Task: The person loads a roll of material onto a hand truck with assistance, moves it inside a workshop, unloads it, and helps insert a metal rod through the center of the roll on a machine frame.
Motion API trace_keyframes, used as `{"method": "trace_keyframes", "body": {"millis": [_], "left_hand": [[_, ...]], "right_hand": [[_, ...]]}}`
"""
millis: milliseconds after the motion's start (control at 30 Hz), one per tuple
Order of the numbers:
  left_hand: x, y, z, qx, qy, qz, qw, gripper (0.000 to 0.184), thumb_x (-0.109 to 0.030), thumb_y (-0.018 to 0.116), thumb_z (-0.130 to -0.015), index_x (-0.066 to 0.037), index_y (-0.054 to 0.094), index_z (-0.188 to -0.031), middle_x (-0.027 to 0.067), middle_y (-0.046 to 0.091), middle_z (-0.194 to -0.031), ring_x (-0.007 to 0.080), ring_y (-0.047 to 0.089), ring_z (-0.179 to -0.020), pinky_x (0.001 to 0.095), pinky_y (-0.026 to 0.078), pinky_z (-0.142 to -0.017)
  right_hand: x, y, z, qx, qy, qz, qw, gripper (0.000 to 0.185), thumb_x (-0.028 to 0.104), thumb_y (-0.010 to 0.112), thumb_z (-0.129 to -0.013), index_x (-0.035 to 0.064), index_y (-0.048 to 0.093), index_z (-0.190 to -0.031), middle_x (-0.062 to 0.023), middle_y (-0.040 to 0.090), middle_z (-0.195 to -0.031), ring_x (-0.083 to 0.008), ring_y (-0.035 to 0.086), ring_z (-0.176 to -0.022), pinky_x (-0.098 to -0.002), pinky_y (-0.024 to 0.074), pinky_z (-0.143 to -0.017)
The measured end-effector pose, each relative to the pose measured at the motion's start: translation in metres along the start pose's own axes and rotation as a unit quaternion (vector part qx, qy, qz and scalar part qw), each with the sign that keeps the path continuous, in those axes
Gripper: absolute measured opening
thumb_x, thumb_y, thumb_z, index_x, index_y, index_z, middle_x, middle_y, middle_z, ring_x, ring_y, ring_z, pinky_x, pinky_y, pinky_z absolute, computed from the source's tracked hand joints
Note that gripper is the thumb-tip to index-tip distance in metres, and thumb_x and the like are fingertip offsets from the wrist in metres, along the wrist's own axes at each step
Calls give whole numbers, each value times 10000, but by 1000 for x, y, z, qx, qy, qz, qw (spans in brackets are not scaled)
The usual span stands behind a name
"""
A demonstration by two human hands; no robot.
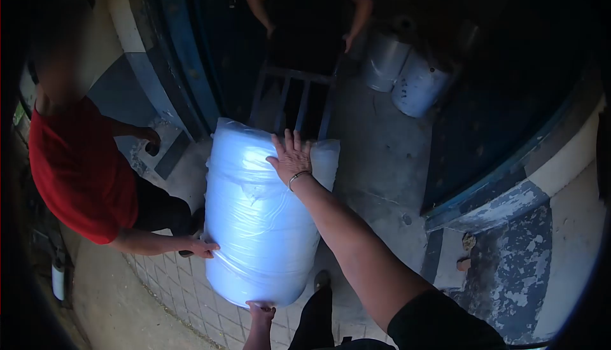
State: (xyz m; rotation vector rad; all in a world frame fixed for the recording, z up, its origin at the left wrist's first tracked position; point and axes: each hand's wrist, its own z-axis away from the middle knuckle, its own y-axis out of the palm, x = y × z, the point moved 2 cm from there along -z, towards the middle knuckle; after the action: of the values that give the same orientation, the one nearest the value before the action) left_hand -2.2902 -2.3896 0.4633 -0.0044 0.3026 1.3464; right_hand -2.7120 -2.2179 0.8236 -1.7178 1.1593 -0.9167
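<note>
A large roll (254,210), wrapped in clear plastic film, fills the middle of the view. My right hand (293,158) lies on its upper part with the fingers spread, and a bracelet circles that wrist. At the roll's bottom end is my left hand (261,312), its fingers curled against the lower edge and partly hidden. A person in a red shirt (83,172) stands at the left, with one hand (203,248) touching the roll's left side. Beyond the roll's top end is a metal trolley frame (296,76).
A second person (309,6) in dark clothes stands behind the trolley frame. Two pale cylinders (420,86) are on the floor inside the doorway. Blue door frames (191,89) flank the opening. Peeling wall paint (509,273) shows at the right, paving (178,293) below.
</note>
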Motion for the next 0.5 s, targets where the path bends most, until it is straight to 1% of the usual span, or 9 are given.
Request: {"method": "trace_keyframes", "body": {"millis": [67,167,233,267,333,400,433,467,500], "left_hand": [[-2,78,4,87,-7,-144,986,781,-714,413,-818,-166,327,-1368,55,411,-1345,277,397,-1220,448,380,-887],[-1,199,26,71,0,-172,983,805,-648,396,-871,-92,219,-1426,76,275,-1475,284,236,-1361,476,240,-1048],[-6,266,73,245,78,-288,923,730,-575,401,-908,-92,221,-1426,82,267,-1486,274,291,-1335,477,239,-1058],[-11,303,97,278,86,-318,902,654,-501,428,-925,-91,264,-1407,107,372,-1425,265,396,-1266,459,284,-1028],[-17,355,131,320,95,-373,866,590,-453,440,-929,-85,322,-1375,121,474,-1340,256,497,-1164,424,353,-964],[-25,384,140,303,116,-419,848,504,-405,485,-914,-73,421,-1288,104,587,-1196,218,579,-1039,364,416,-853],[-28,389,135,285,126,-449,837,479,-393,502,-907,-72,448,-1258,95,615,-1151,202,596,-1005,346,424,-828],[-32,395,129,236,129,-468,842,433,-376,528,-894,-72,488,-1199,83,644,-1083,181,619,-943,332,434,-776],[-35,393,117,208,126,-479,843,413,-370,526,-897,-72,498,-1182,83,647,-1069,178,626,-914,327,440,-741]], "right_hand": [[-45,12,-34,53,6,17,998,657,428,528,-873,186,274,-1428,-117,190,-1500,-320,128,-1389,-578,206,-1033],[-140,30,-11,49,44,15,998,679,355,617,-818,208,308,-1404,-89,233,-1485,-298,189,-1374,-557,226,-1030],[-215,45,60,168,167,22,971,690,333,626,-821,217,285,-1409,-78,266,-1475,-277,221,-1368,-569,215,-1047],[-252,44,102,253,228,47,939,725,341,645,-809,209,269,-1415,-71,275,-1471,-268,227,-1366,-572,210,-1053],[-318,30,209,346,326,81,876,783,347,683,-769,178,271,-1414,-105,297,-1446,-277,273,-1335,-576,248,-1030],[-390,24,365,349,439,4,828,841,408,648,-774,165,200,-1443,-148,230,-1474,-360,213,-1353,-557,208,-1060],[-427,26,444,404,509,22,760,805,451,644,-760,150,281,-1413,-157,304,-1441,-346,293,-1326,-518,245,-1064],[-421,-23,475,389,542,123,735,471,327,674,-723,86,555,-1109,-153,615,-1020,-312,593,-992,-425,474,-841],[-414,-67,501,426,531,154,716,376,331,599,-778,84,577,-1061,-131,625,-947,-310,607,-950,-428,482,-827]]}}
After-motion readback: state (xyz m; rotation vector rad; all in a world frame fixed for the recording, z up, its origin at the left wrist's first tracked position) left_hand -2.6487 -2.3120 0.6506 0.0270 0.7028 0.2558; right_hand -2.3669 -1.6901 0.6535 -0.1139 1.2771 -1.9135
